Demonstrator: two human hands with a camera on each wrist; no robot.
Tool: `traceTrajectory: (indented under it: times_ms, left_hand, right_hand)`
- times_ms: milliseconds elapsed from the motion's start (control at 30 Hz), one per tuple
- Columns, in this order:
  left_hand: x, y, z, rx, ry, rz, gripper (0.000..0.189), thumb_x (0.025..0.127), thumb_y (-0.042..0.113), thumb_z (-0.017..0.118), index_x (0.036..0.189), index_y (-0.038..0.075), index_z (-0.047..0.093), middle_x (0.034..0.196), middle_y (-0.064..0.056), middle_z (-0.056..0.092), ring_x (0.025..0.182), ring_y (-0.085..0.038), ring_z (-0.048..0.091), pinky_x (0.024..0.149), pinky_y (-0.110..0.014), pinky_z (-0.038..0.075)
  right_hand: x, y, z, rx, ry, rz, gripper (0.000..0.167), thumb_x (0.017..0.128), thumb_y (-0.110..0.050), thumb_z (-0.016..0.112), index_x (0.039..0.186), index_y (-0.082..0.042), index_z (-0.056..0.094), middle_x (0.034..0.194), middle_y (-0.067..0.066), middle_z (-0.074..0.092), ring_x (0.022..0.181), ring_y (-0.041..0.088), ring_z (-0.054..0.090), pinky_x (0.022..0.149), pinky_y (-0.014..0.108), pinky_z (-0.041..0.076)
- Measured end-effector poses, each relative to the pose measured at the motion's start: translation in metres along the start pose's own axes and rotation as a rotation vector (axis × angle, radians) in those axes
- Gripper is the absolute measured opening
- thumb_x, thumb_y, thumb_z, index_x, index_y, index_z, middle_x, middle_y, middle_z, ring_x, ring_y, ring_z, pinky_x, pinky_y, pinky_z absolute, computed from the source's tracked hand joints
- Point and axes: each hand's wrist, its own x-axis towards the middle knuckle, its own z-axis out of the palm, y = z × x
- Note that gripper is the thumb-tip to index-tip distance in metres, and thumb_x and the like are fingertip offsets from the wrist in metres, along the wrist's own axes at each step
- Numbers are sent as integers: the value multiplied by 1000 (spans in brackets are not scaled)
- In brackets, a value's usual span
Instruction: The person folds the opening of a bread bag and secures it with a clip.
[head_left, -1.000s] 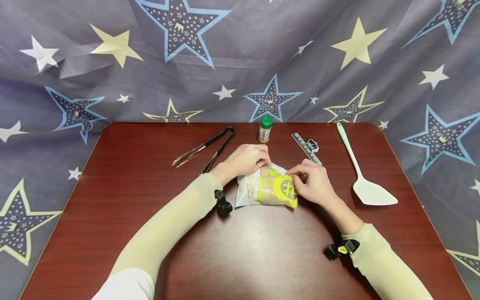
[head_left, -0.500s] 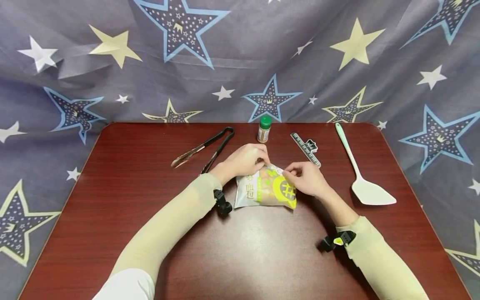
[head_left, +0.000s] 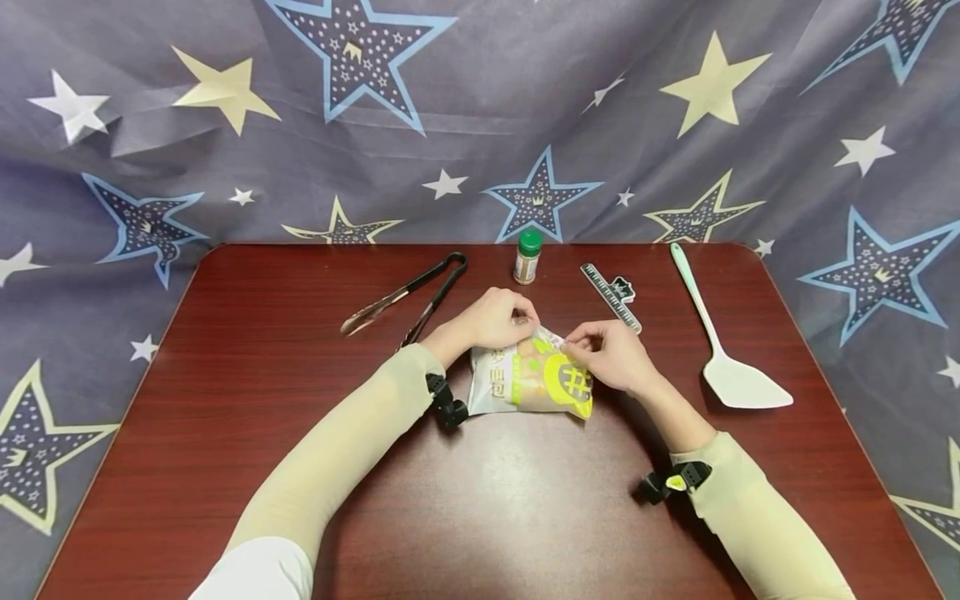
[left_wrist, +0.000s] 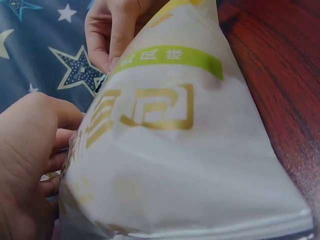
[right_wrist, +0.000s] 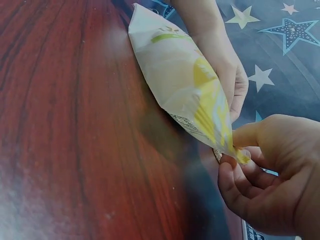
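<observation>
Yellow-and-white packet (head_left: 532, 385) on the bench (head_left: 487, 517), pinched at its far edge by right hand (head_left: 615, 357), slightly farther left than a second ago; apparently gripped by left hand (head_left: 497, 319) too, view partly blocked.

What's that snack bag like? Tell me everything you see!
The snack bag is puffy and looks like thin, slightly shiny plastic. It's mostly white, with gold writing, a lime-green stripe and, at one end, a yellow design with a dark criss-cross. I can't tell what's inside. It's on the reddish-brown table. The left hand grips its far edge, and the right hand pinches that edge nearer the yellow end. I can't tell if it's open.
</observation>
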Motion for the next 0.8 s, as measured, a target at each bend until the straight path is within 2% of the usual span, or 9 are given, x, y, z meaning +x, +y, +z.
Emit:
traceTrajectory:
  times_ms: [167,433,667,800]
  left_hand:
    - [0,0,-1,-24,-3,13,15,96,17,69,97,15,84,97,0,82,93,-17,72,89,-30,56]
    - [0,-3,-4,-41,-14,40,11,100,20,75,97,17,85,93,1,81,85,-13,70,79,-24,51]
    - [-2,-2,-4,-43,-9,26,12,100,18,74,101,16,85,96,1,82,78,-10,62,75,-22,47]
    - [-2,-3,-2,-49,13,34,11,99,18,76,103,15,85,98,1,83,79,-11,65,75,-22,49]
  right_hand:
    - [-1,1,-2,-14,14,4,8,94,-15,81,91,-8,84,78,5,76,66,8,61,60,21,48]
    - [-1,6,-4,34,29,91,14,90,-18,86,94,-5,85,76,7,79,62,2,63,59,20,49]
    - [-3,9,-4,10,63,66,18,87,-21,90,96,-6,86,81,9,82,65,-3,67,60,18,50]
    - [-4,12,-5,-13,76,70,18,86,-24,91,96,-9,87,81,7,82,65,-3,69,61,18,51]
